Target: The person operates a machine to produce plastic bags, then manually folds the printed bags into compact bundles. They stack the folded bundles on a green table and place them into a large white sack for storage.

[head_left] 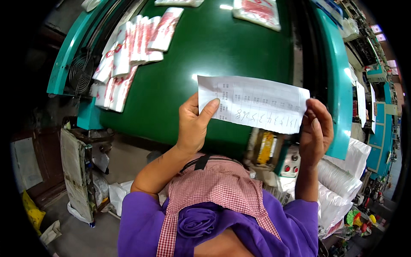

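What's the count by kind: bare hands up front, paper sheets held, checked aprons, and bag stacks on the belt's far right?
Hands: 2 (left hand, right hand)
Paper: 1
Apron: 1
Bag stack, far right of the green belt: 1
Total: 5

Grey floor [98, 237] lower left; teal cabinet [375, 159] far right; bright window panes [380, 37] upper right.
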The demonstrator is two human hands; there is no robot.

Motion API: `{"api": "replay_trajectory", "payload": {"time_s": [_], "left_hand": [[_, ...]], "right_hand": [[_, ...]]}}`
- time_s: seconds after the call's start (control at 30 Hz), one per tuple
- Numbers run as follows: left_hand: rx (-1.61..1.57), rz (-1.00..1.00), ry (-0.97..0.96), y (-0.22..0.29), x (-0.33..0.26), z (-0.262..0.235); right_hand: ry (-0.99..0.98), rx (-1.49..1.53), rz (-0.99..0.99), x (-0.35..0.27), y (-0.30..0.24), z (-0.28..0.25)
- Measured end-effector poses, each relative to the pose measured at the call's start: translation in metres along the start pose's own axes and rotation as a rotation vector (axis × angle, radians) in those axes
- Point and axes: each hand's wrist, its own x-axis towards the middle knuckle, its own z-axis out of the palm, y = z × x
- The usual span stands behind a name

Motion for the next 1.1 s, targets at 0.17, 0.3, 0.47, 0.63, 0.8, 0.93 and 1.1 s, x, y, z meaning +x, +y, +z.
{"api": "replay_trajectory", "payload": {"time_s": [0.17,0.3,0.47,0.63,0.8,0.93,1.1], "left_hand": [[0.040,0.035,0.096,0.042,0.001,-0.075],[0.086,-0.021,0.084,0.061,0.002,-0.123],[0.516,0.177,0.186,0.082,0.004,-0.159],[0.710,0.150,-0.122,0.100,0.019,-0.162],[0.275,0.028,0.096,0.084,0.024,-0.159],[0.165,0.124,0.238,0.074,0.032,-0.157],[0.110,0.080,0.305,0.070,0.035,-0.139]], "right_hand": [[0.184,0.061,0.248,-0.008,0.031,0.130],[0.112,0.232,0.424,-0.001,0.054,0.174],[-0.209,-0.266,0.301,0.042,0.058,0.204],[-0.645,-0.303,0.353,0.061,0.056,0.252],[-0.516,-0.014,0.401,0.057,0.072,0.268],[-0.538,0.131,0.573,0.011,0.078,0.237],[-0.234,0.275,0.708,-0.013,0.093,0.204]]}}
